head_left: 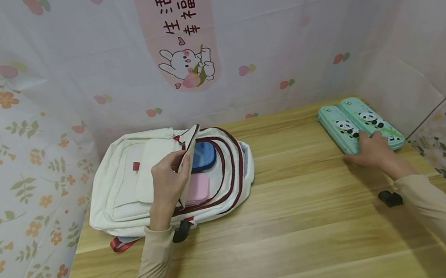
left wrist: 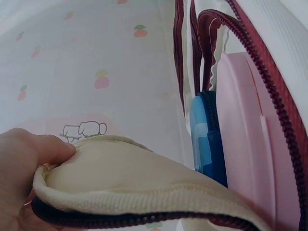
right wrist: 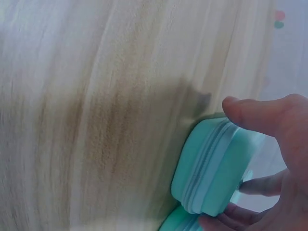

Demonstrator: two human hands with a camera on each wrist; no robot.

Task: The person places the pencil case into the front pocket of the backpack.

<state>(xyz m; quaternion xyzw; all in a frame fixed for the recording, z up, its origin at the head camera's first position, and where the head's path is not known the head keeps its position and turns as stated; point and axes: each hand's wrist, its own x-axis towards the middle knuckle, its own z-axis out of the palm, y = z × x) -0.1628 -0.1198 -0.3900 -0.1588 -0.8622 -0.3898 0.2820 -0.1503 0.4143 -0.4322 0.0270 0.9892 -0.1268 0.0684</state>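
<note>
A white backpack (head_left: pixel 122 182) with dark red zips lies on the table at the left. My left hand (head_left: pixel 169 177) pinches the edge of its front pocket flap (left wrist: pixel 130 173) and holds it up. Inside the opened pocket are a blue zipped case (head_left: pixel 203 156) and a pink box (head_left: pixel 198 187). At the far right, two mint-green pencil cases with panda prints lie side by side. My right hand (head_left: pixel 373 151) grips the near end of the left pencil case (head_left: pixel 339 128), thumb on one side and fingers on the other. The right pencil case (head_left: pixel 369 117) lies against it.
The wooden table (head_left: pixel 298 222) runs between the backpack and the pencil cases. Behind it hangs a white printed cloth (head_left: pixel 277 36), with a flowered cloth (head_left: pixel 17 180) along the left side. A red strap loop (head_left: pixel 121 245) sticks out from the backpack's near edge.
</note>
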